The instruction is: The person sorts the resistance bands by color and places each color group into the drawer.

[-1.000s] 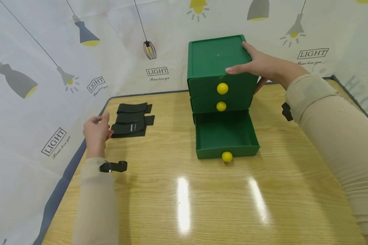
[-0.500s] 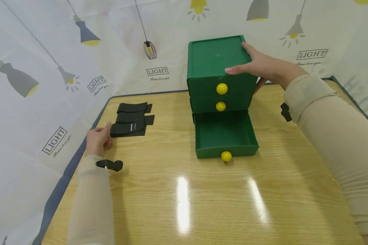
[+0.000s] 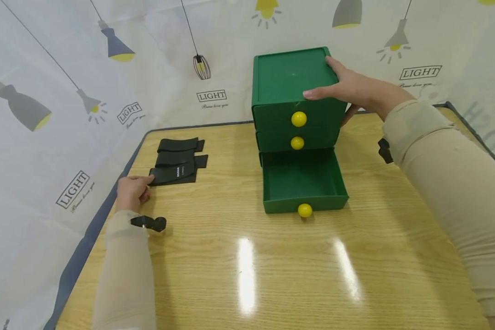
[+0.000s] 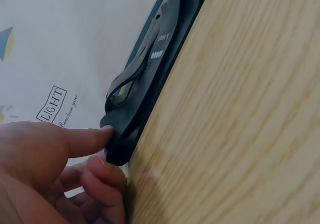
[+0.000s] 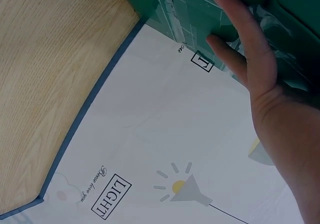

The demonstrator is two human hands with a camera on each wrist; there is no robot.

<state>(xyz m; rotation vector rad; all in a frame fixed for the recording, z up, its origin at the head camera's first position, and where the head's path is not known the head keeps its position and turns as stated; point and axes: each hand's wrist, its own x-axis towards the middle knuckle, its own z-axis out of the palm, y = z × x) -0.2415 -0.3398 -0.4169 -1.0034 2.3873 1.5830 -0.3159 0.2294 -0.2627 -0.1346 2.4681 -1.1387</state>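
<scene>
Three black resistance bands lie folded flat at the left of the table in the head view. At the left end of the nearest resistance band, my left hand pinches its edge. The left wrist view shows the thumb on that end, the other fingers curled below; white dots mark the band. A green drawer cabinet with yellow round knobs stands at the back. My right hand rests on its right side, thumb and a finger spread on top, other fingers against the side wall. The bottom drawer is pulled out, with nothing visible inside.
The wooden table runs to a dark blue edge against a lamp-patterned cloth at the back and left. A black wrist camera mount sits on the left sleeve.
My left hand has come down to the nearest band, and its fingers are now on the band's left end, which has shifted slightly. My right hand and the cabinet have stayed still.
</scene>
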